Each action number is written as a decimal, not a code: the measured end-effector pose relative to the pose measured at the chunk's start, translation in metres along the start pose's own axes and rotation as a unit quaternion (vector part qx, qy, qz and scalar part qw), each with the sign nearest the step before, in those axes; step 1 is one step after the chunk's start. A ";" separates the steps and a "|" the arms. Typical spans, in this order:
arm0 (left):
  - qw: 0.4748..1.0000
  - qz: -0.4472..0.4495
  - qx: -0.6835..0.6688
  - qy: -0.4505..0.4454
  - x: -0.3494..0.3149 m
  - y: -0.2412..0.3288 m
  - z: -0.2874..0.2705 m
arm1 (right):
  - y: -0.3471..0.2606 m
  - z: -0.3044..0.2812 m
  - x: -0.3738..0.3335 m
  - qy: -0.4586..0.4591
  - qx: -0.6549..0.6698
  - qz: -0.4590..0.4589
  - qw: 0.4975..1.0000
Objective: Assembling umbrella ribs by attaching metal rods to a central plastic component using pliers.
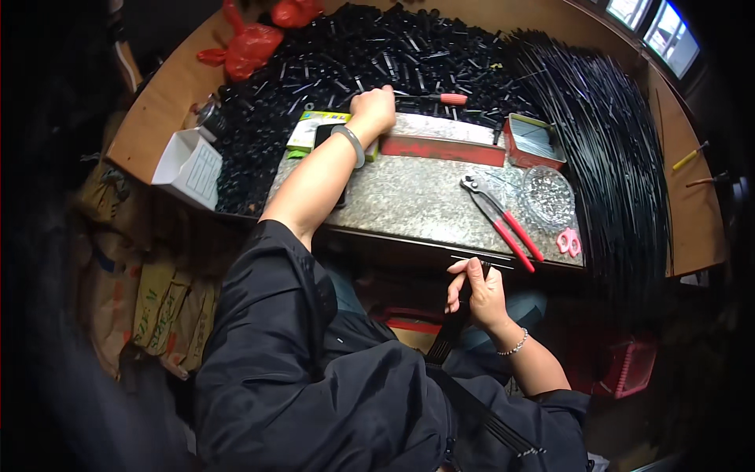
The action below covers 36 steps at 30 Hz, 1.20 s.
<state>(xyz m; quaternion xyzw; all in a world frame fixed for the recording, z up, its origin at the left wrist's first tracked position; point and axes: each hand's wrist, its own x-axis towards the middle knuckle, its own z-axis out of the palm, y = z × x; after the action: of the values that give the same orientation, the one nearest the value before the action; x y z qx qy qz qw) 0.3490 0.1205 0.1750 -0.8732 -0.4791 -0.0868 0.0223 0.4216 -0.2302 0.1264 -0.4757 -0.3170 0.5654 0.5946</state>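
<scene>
At the near edge of a heap of small black parts, my left hand reaches down with its fingers hidden from view. The thin shaft of a screwdriver with a red handle runs up to that hand; whether I touch it cannot be made out. In front of my body, my right hand is closed around a bundle of thin black rods, which trails over my lap toward the lower right. A thin light rod or wire lies across near my right fingertips.
Red-handled cutters lie on the speckled worktop beside a clear glass dish and pink scissors handles. Behind them stand a red tin and a red-sided bar. Long black rods pile up at right; a white box sits left.
</scene>
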 end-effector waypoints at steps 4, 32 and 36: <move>0.999 0.029 0.003 -0.028 0.014 0.019 -0.006 | -0.001 -0.008 0.000 0.009 0.011 -0.012 1.000; 0.497 -0.032 -0.844 -0.198 -0.228 0.036 -0.028 | 0.010 0.031 -0.037 -0.022 -0.026 -0.038 0.999; 0.425 -0.022 -0.868 -0.255 -0.271 0.034 -0.031 | 0.017 0.043 -0.045 -0.027 -0.013 -0.044 0.999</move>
<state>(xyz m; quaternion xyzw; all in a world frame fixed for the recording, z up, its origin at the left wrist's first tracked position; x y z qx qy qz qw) 0.2311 -0.1278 0.1606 -0.4023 -0.1533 -0.2305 -0.8727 0.3685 -0.2668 0.1332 -0.4534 -0.3605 0.5473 0.6041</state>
